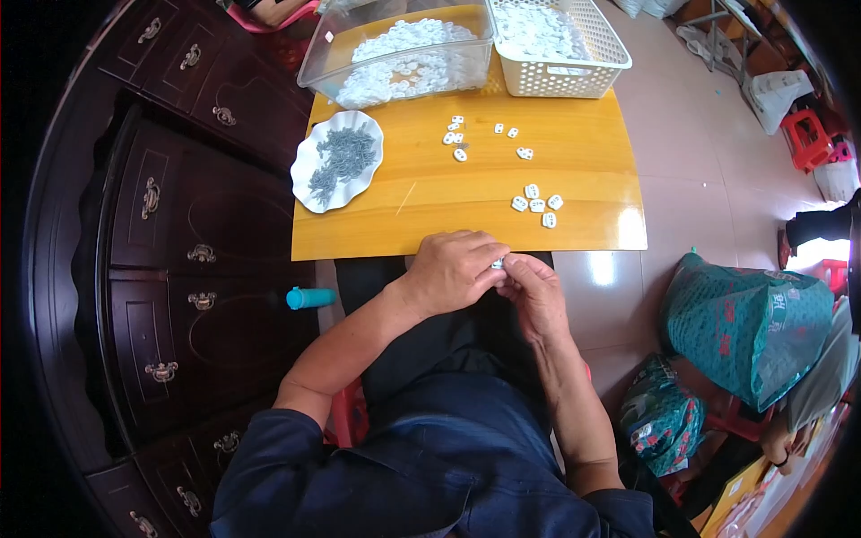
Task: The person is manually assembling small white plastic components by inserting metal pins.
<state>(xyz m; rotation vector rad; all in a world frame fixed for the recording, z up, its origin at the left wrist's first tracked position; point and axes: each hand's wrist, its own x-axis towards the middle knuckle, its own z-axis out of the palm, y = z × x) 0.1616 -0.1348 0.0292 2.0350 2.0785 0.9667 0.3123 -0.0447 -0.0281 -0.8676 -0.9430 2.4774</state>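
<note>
My left hand [453, 272] and my right hand [535, 294] meet just off the near edge of the table, above my lap. Between their fingertips is a small white plastic piece [498, 264], mostly covered by the fingers. Both hands are closed on it. Just beyond them, a loose group of similar white pieces with dark markings [537, 205] lies on the yellow wooden table [386, 235]. Smaller white parts [460, 155] are scattered farther back. At the left, a white wavy-rimmed plate [305, 177] bears a heap of thin grey metal pins or screws [344, 154].
A clear plastic bin [314, 65] and a cream perforated basket [563, 81], both filled with white parts, stand along the far edge. Dark wooden drawers [233, 197] rise at the left, near a turquoise bottle [310, 298]. Green bags [744, 323] and another person's hand [778, 446] are at right.
</note>
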